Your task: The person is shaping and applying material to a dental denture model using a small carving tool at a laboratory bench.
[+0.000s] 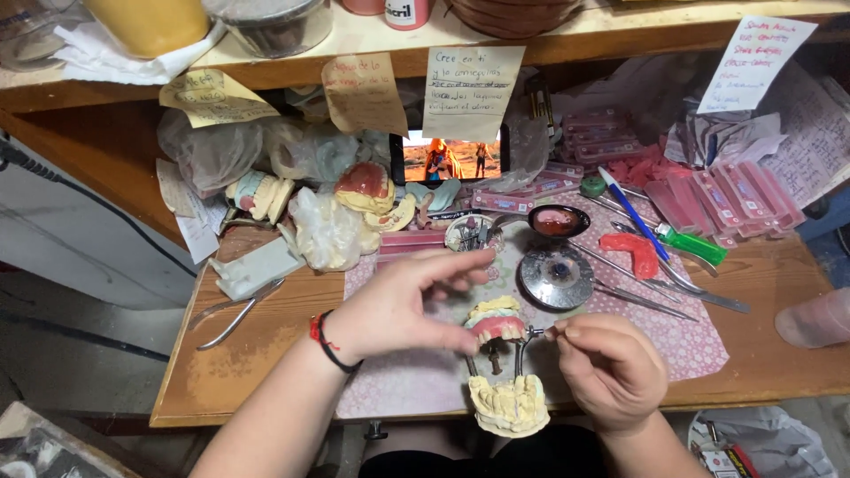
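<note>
The denture model point(496, 323), pink gums on pale yellow plaster, sits in a small metal articulator point(506, 361) over the patterned cloth point(699, 341) at the near edge of my wooden bench point(257, 354). My left hand point(398, 305) hovers just beside its upper cast, fingers spread and gripping nothing. My right hand point(611, 363) is pinched shut on the articulator's side screw. Just beyond lie a round metal dish point(555, 277), steel instruments point(655, 305) and a lump of red wax point(633, 252).
</note>
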